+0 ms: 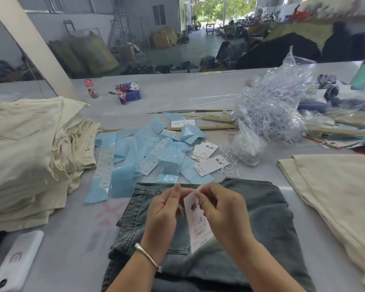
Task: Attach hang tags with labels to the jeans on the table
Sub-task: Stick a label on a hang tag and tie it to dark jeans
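**Hang tag held over the folded jeans**

I hold a white hang tag (198,222) upright between both hands, above the folded blue jeans (251,218) that lie on the table (72,239) right in front of me. My left hand (164,213) has its fingers curled, fingertips pinching at the tag's top left edge. My right hand (221,209) pinches the top right corner, its fingers folded over the card's upper edge. The tag's lower end hangs free over the denim.

The jeans' far edge lies just beside a scatter of blue label strips (135,157) and two more white tags with string (209,159). To the left, a tall stack of cream jeans (30,154) stands near the strips; bare table shows between that stack and the blue jeans. To the right, another cream garment (335,197) lies flat, with a strip of open table between it and the jeans. A white phone (15,262) rests at the near left edge. A heap of clear plastic fasteners (270,110) sits far right.
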`<state>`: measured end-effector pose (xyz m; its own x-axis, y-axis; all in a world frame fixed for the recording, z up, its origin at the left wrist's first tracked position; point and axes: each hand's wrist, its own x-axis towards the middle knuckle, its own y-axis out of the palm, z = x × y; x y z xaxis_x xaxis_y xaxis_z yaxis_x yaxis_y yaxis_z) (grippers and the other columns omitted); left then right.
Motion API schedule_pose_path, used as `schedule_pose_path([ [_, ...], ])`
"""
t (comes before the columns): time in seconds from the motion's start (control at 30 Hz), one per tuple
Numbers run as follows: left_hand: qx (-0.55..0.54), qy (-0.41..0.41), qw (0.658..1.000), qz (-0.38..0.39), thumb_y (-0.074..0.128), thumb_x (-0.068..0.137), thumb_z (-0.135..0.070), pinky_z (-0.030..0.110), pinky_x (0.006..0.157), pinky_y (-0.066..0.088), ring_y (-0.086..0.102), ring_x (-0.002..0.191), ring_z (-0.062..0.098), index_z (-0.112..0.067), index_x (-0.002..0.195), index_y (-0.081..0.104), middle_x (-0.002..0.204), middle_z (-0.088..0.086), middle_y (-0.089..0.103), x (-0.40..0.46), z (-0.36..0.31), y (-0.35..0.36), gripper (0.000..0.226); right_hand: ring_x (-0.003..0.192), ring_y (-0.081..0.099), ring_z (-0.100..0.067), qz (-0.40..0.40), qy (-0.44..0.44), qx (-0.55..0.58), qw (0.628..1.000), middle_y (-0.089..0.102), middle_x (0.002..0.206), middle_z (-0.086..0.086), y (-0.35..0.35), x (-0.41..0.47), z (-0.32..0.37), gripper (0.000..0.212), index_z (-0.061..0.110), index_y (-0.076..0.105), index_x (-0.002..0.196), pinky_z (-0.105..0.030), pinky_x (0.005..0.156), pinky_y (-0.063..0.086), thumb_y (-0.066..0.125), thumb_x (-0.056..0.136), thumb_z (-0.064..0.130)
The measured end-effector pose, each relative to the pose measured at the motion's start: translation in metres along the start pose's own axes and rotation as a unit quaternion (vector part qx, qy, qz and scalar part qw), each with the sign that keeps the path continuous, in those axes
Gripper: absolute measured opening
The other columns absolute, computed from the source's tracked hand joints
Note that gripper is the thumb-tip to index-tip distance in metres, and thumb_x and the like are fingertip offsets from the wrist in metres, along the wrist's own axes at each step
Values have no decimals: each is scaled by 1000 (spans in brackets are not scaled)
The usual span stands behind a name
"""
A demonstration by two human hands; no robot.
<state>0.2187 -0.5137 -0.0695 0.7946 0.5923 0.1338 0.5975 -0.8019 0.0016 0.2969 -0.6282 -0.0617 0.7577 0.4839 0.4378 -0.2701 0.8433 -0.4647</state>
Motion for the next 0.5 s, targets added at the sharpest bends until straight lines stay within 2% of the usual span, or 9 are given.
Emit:
schedule_pose_path([
  [0.07, -27, -45, 998, 26, 53, 91, -33, 28, 65, 47, 60, 75, 27, -11, 87, 77, 82, 12, 73, 1, 2, -5, 32, 59, 59, -13, -2, 8, 23, 1000, 63, 62, 10, 3, -9, 0, 9, 16, 68, 79, -41, 60, 51, 68, 87, 11],
  [0.17, -47, -76, 994, 66, 68, 80, -26, 38, 73, 46, 58, 76, 26, -7, 86, 75, 80, 15, 69, -3, 5, -6, 21, 60, 62, -13, -1, 22, 48, 999, 66, 64, 10, 5, -20, -3, 10, 19, 69, 80, -41, 60, 52, 69, 87, 12],
  [0.3, 18, -36, 997, 61, 73, 81, -19, 21, 63, 48, 61, 67, 13, -9, 81, 73, 73, 7, 70, -6, 8, -3, 10, 59, 62, -18, 13, 68, 104, 992, 68, 65, 5, 2, -27, -6, 10, 18, 72, 81, -44, 61, 53, 69, 86, 11],
  [0.37, 111, -7, 992, 55, 67, 89, -9, 19, 61, 49, 66, 66, 10, -9, 82, 70, 72, 2, 72, -4, 9, -2, 8, 54, 61, -22, -23, 93, 112, 989, 67, 62, 6, -2, -27, -5, 10, 23, 72, 87, -36, 57, 52, 69, 87, 13],
  [0.43, 177, -6, 983, 50, 59, 94, -6, 24, 56, 53, 70, 66, 10, -9, 85, 64, 76, -1, 73, -2, 8, -2, 11, 49, 60, -26, -67, 110, 98, 987, 60, 51, 1, -8, -22, -6, 16, 28, 70, 99, -28, 51, 47, 67, 88, 16],
  [0.5, 201, -19, 978, 50, 55, 97, -9, 31, 55, 56, 71, 66, 11, -10, 88, 59, 80, -3, 73, -2, 6, -4, 10, 42, 56, -19, -54, 109, 89, 989, 55, 48, -10, -12, -14, -5, 24, 31, 67, 107, -19, 45, 40, 63, 90, 14],
])
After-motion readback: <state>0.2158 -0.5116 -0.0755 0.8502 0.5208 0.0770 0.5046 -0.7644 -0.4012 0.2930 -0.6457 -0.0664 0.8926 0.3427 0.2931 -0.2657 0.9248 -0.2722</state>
